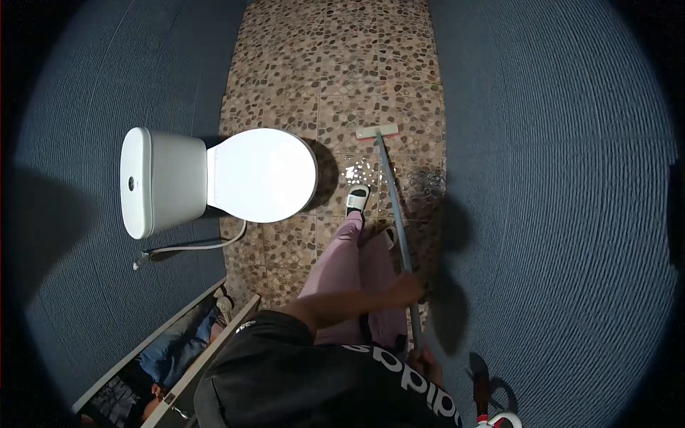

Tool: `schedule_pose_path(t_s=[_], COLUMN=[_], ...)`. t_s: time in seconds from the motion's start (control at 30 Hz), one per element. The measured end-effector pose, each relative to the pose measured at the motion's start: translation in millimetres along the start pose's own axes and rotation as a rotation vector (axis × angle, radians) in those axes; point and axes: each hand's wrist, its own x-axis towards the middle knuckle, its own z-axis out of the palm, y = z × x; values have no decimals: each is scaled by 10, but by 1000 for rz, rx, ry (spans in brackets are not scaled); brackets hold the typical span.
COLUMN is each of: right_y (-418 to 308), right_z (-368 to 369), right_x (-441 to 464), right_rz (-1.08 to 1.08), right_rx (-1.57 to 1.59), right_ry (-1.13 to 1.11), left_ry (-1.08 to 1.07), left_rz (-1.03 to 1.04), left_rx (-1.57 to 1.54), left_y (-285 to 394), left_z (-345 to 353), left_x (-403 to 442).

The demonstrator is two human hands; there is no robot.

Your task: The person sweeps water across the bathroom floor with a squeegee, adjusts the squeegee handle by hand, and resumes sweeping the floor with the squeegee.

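Observation:
My left hand (407,289) is closed around the grey pole (397,221) of a floor squeegee. Close to my body, near the pole's upper end, my right hand (427,365) is wrapped round it too, partly hidden by the pole and my dark shirt. The pole slants forward to a pale, narrow squeegee head (377,131), which rests on the pebble-patterned floor (285,64). Between that head and my slippered foot (357,197) the floor glistens with wet spots.
A white toilet (264,175) with its lid down stands at the left, its hose (200,247) below it. Blue-grey walls (549,200) flank the floor. At lower left is a doorway with a wooden edge (214,349) and fabric behind. A red-and-white object (499,419) shows at lower right.

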Motion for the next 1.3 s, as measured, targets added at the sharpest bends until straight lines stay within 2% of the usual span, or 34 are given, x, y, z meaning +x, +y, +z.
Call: schedule_pose_path(t_s=[0.1,0.13,0.23,0.3,0.37,0.4,0.47,0.5,0.57,0.6,0.67,0.73,0.8,0.83,0.87,0.9,0.93,1.07,1.1,1.13,1.17,1.23,1.27,1.3], right_y=[58,-71,-168,-266,-254,-222,-33,97,125,64,-6,-149,-265,-283,-268,-200,-102,185,218,133,71,-24,-115,-215], right_z=[-154,163,218,230,269,263,83,-68,-87,43,-83,-62,65,98,124,53,-67,-366,-346,-222,-232,-292,-148,57], right_x=[25,133,637,760,474,251,-40,-156,-210,-174,93,535,787,830,734,607,432,-146,-207,-181,-48,320,448,593], right_rz=[101,35,-65,-66,-59,-31,-8,-31,-51,-44,-4,-55,-61,-71,-73,-62,-52,-31,-36,-70,-67,-82,-75,-86], right_rx=[170,123,53,225,256,232,202,201,204,163,91,129,240,346,373,381,386,320,352,181,180,157,164,193], right_ry=[56,118,216,-79,-93,-58,-22,23,73,93,121,-14,-7,2,-68,-36,-2,48,103,181,183,-84,-83,48], left_ry=[-50,-7,180,237,135,-17,-54,-47,141,140,445,-5,156,153,62,-25,-70,57,60,-58,-178,-213,-222,-153], left_rz=[56,34,-159,-364,-86,-39,64,69,125,127,210,-69,150,149,-28,-205,3,175,178,147,111,-11,-13,-22], left_rx=[-62,-36,-3,-100,171,179,20,21,-66,-68,40,131,138,139,173,206,123,-36,-38,9,52,78,75,88], left_y=[-81,-193,-676,-693,-555,-416,-13,99,257,157,-211,-511,-1022,-891,-683,-500,-384,231,216,155,84,-186,-247,-315], left_z=[-115,-59,100,136,120,406,24,101,314,364,385,249,505,327,153,-4,14,274,216,94,-10,-185,-174,-143], left_x=[29,84,305,381,336,365,139,120,85,110,215,479,648,587,533,473,396,198,200,211,235,381,401,428])
